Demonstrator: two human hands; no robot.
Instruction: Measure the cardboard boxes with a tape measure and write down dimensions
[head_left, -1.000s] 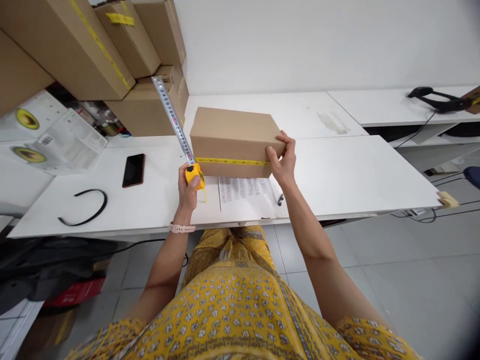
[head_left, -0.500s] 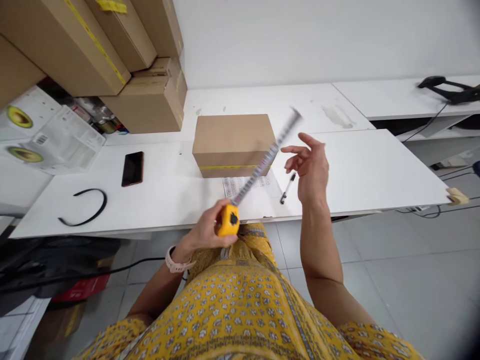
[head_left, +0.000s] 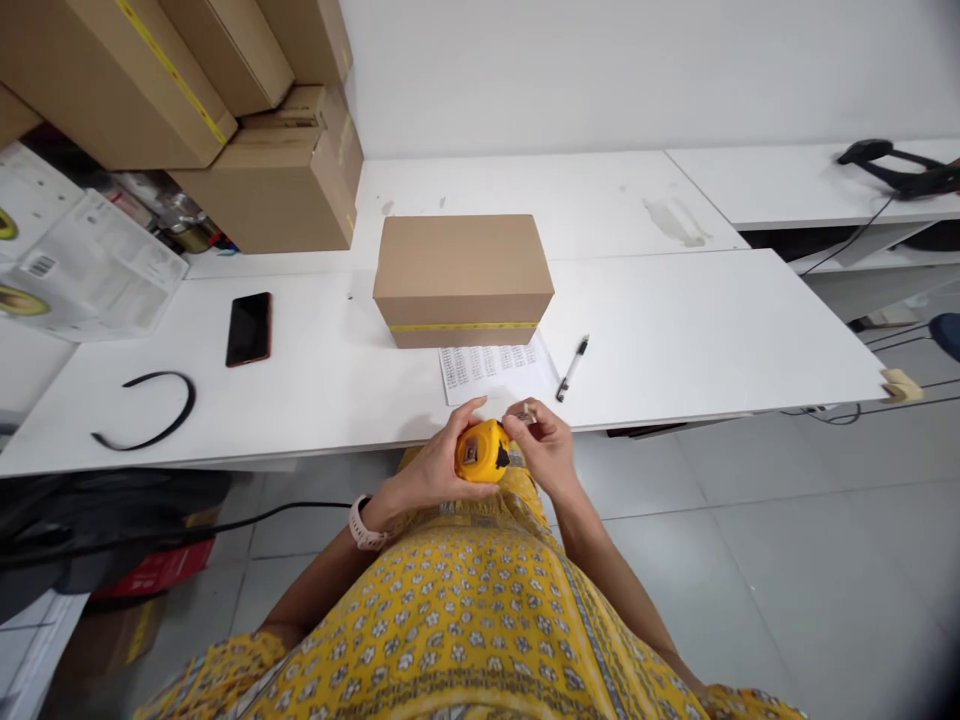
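Note:
My left hand point(head_left: 439, 462) is wrapped round a yellow tape measure point(head_left: 480, 452) in front of my waist, just off the table's front edge. Right beside it, the fingers of my right hand point(head_left: 544, 445) are pinched on the tape's end, where a short metallic piece shows between them. A closed cardboard box point(head_left: 463, 265) with a yellow tape strip lies on the table beyond my hands. Partly under the box is a printed sheet point(head_left: 495, 375). Right of the sheet lies a pen point(head_left: 573, 370).
On the white table point(head_left: 675, 340), a phone point(head_left: 249, 330) and a black headband point(head_left: 180, 410) lie to the left. Stacked cardboard boxes point(head_left: 277, 190) and avocado-printed packaging point(head_left: 97, 260) fill the back left. A black device point(head_left: 896, 170) with a cable sits far right.
The long blade has gone back into the tape measure's case. My right hand came down and left from above the pen, closing at the tape measure. My left hand shifted slightly right.

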